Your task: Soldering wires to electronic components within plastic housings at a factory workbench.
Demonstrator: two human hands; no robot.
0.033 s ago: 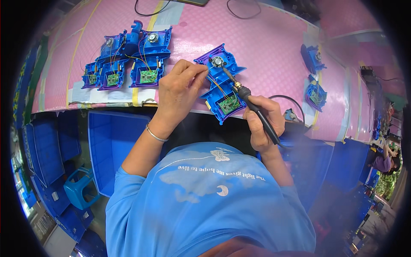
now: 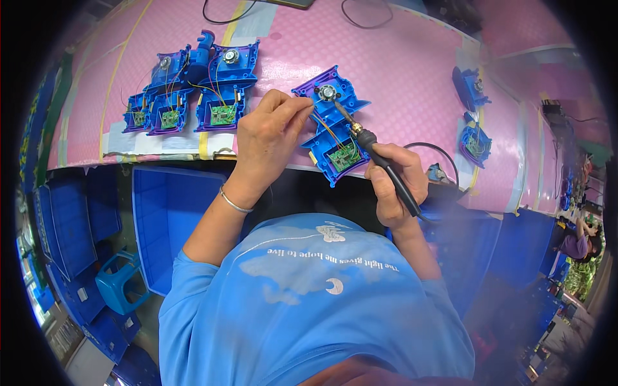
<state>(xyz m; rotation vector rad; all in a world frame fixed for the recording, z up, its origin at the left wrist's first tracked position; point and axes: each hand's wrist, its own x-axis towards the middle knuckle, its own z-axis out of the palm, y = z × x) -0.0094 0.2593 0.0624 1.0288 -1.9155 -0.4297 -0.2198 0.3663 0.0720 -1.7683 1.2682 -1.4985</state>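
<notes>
A blue plastic housing (image 2: 308, 149) lies on the table edge in front of me. Its upper part holds a round silver speaker (image 2: 327, 93); its lower part holds a green circuit board (image 2: 343, 156). Thin orange-brown wires (image 2: 327, 128) run up from the board. My left hand (image 2: 273, 128) is closed in a pinch at the housing's left side, its fingertips on a thin wire beside the speaker. In my right hand (image 2: 399, 180) is a soldering iron (image 2: 386, 164) with a black handle, gripped like a pen. The iron's tip points at the speaker's lower right rim.
Several similar blue housings (image 2: 222, 96) with speakers and boards stand at the left, another (image 2: 475, 143) at the right. A black cable (image 2: 444, 153) loops beside my right hand. Blue bins (image 2: 174, 219) and a blue stool (image 2: 119, 283) are below the pink-covered table (image 2: 399, 77).
</notes>
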